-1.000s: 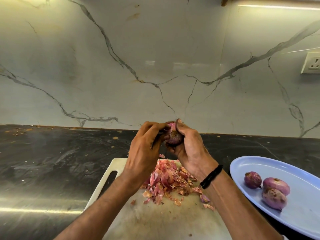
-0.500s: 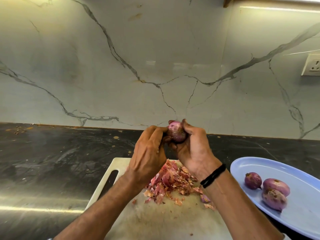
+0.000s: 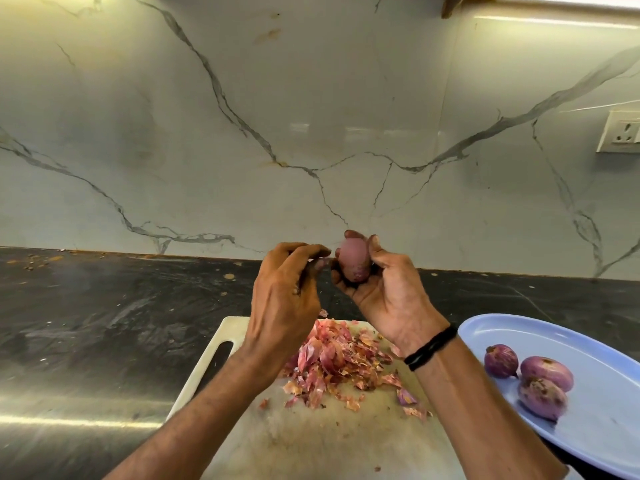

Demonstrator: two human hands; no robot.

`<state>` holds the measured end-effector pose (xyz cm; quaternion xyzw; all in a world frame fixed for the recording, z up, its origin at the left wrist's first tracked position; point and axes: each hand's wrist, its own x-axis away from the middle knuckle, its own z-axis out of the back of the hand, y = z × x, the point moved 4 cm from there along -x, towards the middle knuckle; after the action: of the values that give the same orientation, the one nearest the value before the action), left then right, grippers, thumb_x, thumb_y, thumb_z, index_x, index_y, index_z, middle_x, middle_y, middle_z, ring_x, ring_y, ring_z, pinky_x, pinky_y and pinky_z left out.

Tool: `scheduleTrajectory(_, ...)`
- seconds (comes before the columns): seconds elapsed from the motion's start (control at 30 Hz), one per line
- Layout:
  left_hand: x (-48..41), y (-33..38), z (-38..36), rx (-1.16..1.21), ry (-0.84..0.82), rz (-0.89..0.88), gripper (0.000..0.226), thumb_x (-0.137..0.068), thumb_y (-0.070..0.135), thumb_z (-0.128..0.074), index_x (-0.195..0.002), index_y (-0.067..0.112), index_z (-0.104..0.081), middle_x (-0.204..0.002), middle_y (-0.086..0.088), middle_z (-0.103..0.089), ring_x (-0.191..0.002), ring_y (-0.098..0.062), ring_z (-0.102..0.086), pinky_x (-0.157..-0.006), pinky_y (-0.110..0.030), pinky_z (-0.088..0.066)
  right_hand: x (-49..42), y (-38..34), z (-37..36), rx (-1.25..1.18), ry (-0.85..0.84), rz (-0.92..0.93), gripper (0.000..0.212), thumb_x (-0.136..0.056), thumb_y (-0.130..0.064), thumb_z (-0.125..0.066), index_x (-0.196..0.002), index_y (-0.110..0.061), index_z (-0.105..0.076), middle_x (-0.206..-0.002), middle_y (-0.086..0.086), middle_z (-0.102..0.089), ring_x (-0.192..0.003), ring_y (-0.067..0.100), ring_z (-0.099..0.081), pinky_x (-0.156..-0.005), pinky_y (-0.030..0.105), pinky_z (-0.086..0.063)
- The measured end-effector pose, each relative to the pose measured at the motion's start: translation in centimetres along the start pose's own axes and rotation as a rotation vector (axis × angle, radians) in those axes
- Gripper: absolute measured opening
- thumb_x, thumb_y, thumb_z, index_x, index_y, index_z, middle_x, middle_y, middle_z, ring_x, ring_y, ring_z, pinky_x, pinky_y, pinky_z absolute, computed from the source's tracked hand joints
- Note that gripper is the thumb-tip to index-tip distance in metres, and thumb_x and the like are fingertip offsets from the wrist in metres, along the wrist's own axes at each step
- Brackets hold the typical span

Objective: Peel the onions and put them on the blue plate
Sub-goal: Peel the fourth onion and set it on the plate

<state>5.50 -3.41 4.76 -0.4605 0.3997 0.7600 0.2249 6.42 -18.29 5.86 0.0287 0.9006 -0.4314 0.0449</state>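
The right hand (image 3: 388,296) cups a small, smooth, purple-pink onion (image 3: 353,259) upright, fingers curled behind it and thumb pressed on its near side. It is held in the air above the far edge of the worn white plastic cutting board (image 3: 311,441), probably so that whatever comes off drops onto the board. The left hand (image 3: 284,299), just left of the onion and also above the board's far edge, has its fingertips bunched together on what looks like a thin strip of purple skin (image 3: 321,262). Blur makes that hard to confirm, and I cannot tell whether the strip is attached to the onion.

The dark, mottled stone counter (image 3: 104,323) runs under the board and out past it on both sides. Just right of the board sits the oval pale blue plate (image 3: 606,427), close enough that a finished onion needs only a short reach. A loose heap of pink and tan papery peelings (image 3: 336,362) covers the board's far half, directly below the hands, which suits peeling over one spot. Three peeled purple onions (image 3: 545,370) lie bunched on the plate's side nearest the board. A black cord wristband (image 3: 429,348) circles the right wrist above the board's right edge.

The held onion looks nearly bare, so I judge the peeling of this one is close to done.
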Motion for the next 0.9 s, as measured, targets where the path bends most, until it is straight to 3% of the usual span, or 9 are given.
scheduleTrajectory(0.13, 0.1, -0.1, -0.8, 0.004, -0.075, -0.021, 0.034, -0.093, 0.004, -0.067, -0.126, 0.012, -0.065, -0.120, -0.004, -0.060, -0.106, -0.019, -0.061, -0.087, -0.027, -0.056, 0.2, 0.6, -0.4, 0.006, -0.044, -0.033, 0.037, -0.106, -0.027, -0.043, -0.115, -0.001, -0.068, -0.098, 0.020, -0.069, -0.077, 0.024, -0.065, -0.069, 0.035, -0.058)
scheduleTrajectory(0.23, 0.2, -0.2, -0.7, 0.003, -0.073, -0.033, 0.034, -0.091, 0.001, -0.068, -0.124, 0.009, -0.065, -0.118, -0.006, -0.062, -0.105, -0.020, -0.063, -0.089, -0.026, -0.056, 0.3, 0.8, -0.6, 0.036, -0.064, -0.029, 0.038, -0.106, -0.027, -0.041, -0.112, -0.001, -0.068, -0.091, 0.017, -0.073, -0.082, 0.025, -0.064, -0.077, 0.037, -0.058)
scheduleTrajectory(0.37, 0.3, 0.5, -0.3, 0.034, -0.025, -0.061, 0.026, -0.090, 0.000, -0.069, -0.115, 0.005, -0.069, -0.107, -0.006, -0.069, -0.096, -0.014, -0.066, -0.087, -0.013, -0.053, 0.5, 1.2, -1.0, 0.010, -0.057, -0.045, 0.038, -0.107, -0.026, -0.040, -0.110, 0.001, -0.067, -0.086, 0.017, -0.070, -0.077, 0.024, -0.059, -0.067, 0.033, -0.059)
scheduleTrajectory(0.53, 0.4, 0.1, -0.3, 0.060, -0.001, -0.021, 0.022, -0.092, 0.007, -0.067, -0.112, 0.002, -0.074, -0.104, -0.008, -0.072, -0.091, -0.017, -0.070, -0.082, -0.020, -0.058, 0.5, 1.4, -1.1, 0.033, -0.061, -0.033, 0.038, -0.108, -0.026, -0.038, -0.104, -0.002, -0.066, -0.075, 0.013, -0.070, -0.071, 0.022, -0.058, -0.066, 0.031, -0.058)
scheduleTrajectory(0.73, 0.4, 0.3, -0.3, 0.096, 0.021, -0.013, 0.017, -0.093, 0.002, -0.065, -0.106, 0.001, -0.075, -0.099, -0.008, -0.072, -0.087, -0.016, -0.071, -0.079, -0.018, -0.059, 0.2, 1.7, -1.2, 0.029, -0.060, -0.048, 0.036, -0.108, -0.026, -0.037, -0.112, -0.001, -0.062, -0.083, 0.017, -0.065, -0.061, 0.017, -0.058, -0.064, 0.031, -0.056)
scheduleTrajectory(0.9, 0.8, 0.8, -1.0, 0.012, 0.006, -0.101, 0.021, -0.088, -0.001, -0.065, -0.106, -0.001, -0.075, -0.095, -0.007, -0.070, -0.085, -0.019, -0.067, -0.070, -0.031, -0.061, 0.0, 1.8, -0.8, 0.063, -0.013, -0.023, 0.035, -0.107, -0.024, -0.038, -0.107, -0.002, -0.066, -0.083, 0.015, -0.066, -0.066, 0.018, -0.061, -0.065, 0.032, -0.056)
